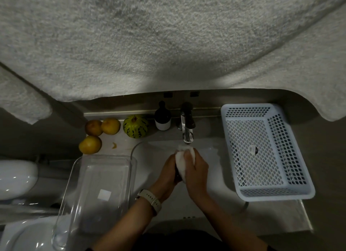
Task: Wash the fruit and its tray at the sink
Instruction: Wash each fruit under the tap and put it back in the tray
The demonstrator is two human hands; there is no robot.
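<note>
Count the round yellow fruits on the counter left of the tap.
3: two side by side at the back, one nearer. Hands hold something white, unidentifiable.

A dark bottle (162,118) with a white base is seen standing beyond the hands, just left of the faucet (187,123). A thick pale towel (168,41) is hung above. A toilet (16,177) is seen far left.

Two bare forearms here, no sleeves showing; a pale beige wristwatch with a perforated strap (152,201) wraps the left wrist, at about seven o'clock.
</note>
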